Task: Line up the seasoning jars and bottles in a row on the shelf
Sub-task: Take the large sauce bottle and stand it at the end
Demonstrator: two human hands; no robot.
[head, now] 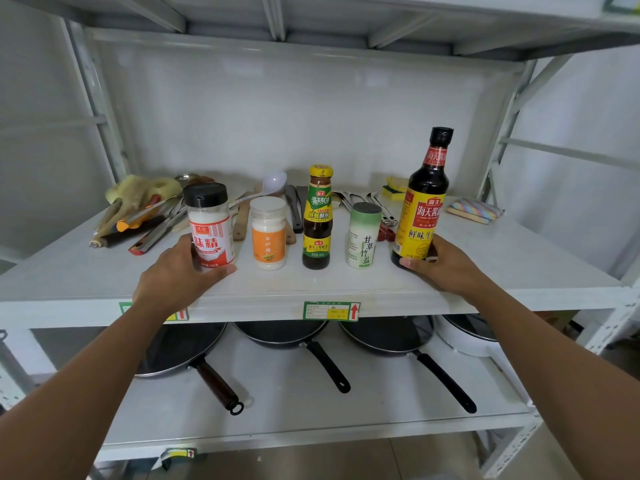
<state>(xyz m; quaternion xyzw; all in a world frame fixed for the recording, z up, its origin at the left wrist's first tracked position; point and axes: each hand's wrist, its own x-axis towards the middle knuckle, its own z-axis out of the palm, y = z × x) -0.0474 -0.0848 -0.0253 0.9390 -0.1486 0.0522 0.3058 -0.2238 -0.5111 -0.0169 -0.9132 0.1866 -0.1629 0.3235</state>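
Seasoning jars and bottles stand upright in a row near the front edge of the white shelf (519, 258), five in all, apart from one another. From 9 o'clock to 3 o'clock along the row: a black-capped jar (209, 226) with a red and white label, white powder filling it nearly to the cap; a clear jar with an orange label (268, 233), holding white grains to about its shoulder; a small dark sauce bottle (317, 220) with a yellow cap and green-yellow label, dark liquid showing at its base and neck; a pale green canister (363, 235), opaque, so its contents cannot be told; and a tall soy sauce bottle (424, 199) with a black cap, full of dark liquid.

At the 9 o'clock end, the left hand (176, 275) wraps the base of the black-capped jar, its fingers (221, 270) curled loosely round the front, thumb at the jar's 9 o'clock side. At the 3 o'clock end, the right hand (446, 263) clasps the soy sauce bottle's lower part, thumb across the front of the label, palm at its 3 o'clock side. The three middle containers stand untouched between the hands.

Toward 12 o'clock, behind the row, lie kitchen utensils (156, 216) and sponges (394, 188). Frying pans (287, 334) rest on the lower shelf.
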